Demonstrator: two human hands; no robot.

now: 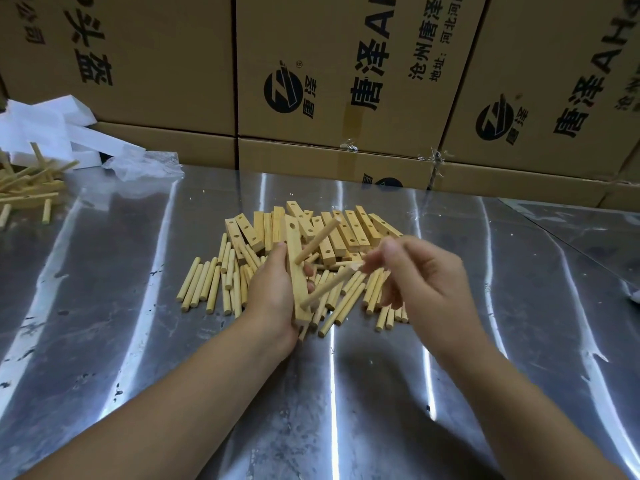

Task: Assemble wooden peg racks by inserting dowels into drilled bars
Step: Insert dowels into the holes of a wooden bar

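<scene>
My left hand [273, 289] grips a drilled wooden bar [297, 271] held upright above the metal table [138, 306]. One dowel [317, 241] sticks out of the bar's middle hole and slants up to the right. A second dowel [325, 287] sits in the bar's lower hole. My right hand [415, 275] pinches that second dowel's outer end between thumb and fingertips. The bar's top hole is empty. Under both hands lies a pile of drilled bars [346, 230] and loose dowels [207, 282].
Stacked cardboard boxes [346, 81] with printed lettering wall off the table's far side. At the far left lie several assembled peg racks [27, 188], white foam pieces [52, 129] and a crumpled clear plastic bag [145, 164].
</scene>
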